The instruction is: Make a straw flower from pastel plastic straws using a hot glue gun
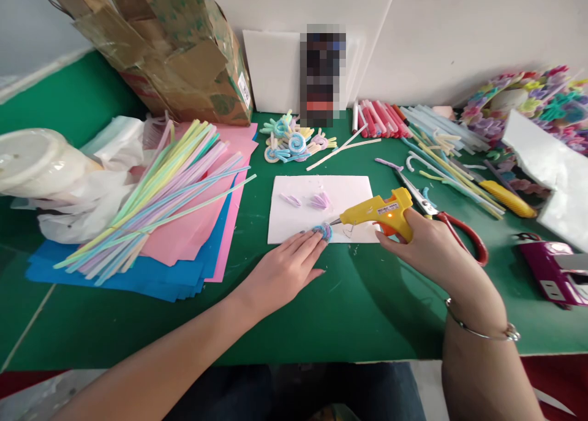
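Observation:
My right hand (425, 246) grips a yellow glue gun (379, 212) by its handle, its nozzle pointing left at a small coiled blue and purple straw piece (324, 231). My left hand (285, 268) lies on the green table with its fingertips pressing that coil at the front edge of a white sheet (353, 191). Two small purple straw loops (305, 199) lie on the sheet farther back.
A bundle of pastel straws (160, 194) lies on pink and blue paper sheets (151, 274) at left, beside a cardboard box (184, 53). Red-handled scissors (448, 222), a yellow knife (508, 199), more straws (413, 124), finished straw pieces (291, 142) and a purple stapler (551, 271) lie to the right.

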`<state>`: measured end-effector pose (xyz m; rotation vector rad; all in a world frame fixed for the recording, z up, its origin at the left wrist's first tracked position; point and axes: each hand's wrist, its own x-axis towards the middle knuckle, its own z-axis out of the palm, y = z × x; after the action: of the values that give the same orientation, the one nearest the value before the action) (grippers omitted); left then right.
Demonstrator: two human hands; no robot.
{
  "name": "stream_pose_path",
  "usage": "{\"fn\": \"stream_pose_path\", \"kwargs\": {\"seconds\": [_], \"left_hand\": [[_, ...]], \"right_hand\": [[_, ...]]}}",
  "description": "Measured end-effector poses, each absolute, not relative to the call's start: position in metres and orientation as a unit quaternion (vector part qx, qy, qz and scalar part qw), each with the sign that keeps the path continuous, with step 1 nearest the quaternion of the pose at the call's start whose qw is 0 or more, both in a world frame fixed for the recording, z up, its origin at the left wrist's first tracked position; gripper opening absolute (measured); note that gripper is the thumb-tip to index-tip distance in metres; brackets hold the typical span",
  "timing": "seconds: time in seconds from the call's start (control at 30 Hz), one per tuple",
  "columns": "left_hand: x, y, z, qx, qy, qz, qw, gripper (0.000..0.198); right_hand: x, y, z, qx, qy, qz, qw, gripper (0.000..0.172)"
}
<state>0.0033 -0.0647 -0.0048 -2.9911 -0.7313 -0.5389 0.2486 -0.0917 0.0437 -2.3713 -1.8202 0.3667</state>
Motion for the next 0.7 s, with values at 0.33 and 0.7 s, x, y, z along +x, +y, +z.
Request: {"fn": "stream_pose_path", "kwargs": {"seconds": [0.33,0.7], "left_hand": [[0.0033,-0.064,-0.0051,-0.957,-0.232,-0.174,0.014,0.037],[0.0035,-0.0642,-0.0041,-0.957,-0.231,-0.174,0.016,0.037]], "right_hand": [[0.2465,-0.09,0.0428,-0.772,-0.616,0.134,0.083,0.036],[0.2456,-0.093,0.0362,-0.75,-0.635,0.153,0.108,0.033]]}}
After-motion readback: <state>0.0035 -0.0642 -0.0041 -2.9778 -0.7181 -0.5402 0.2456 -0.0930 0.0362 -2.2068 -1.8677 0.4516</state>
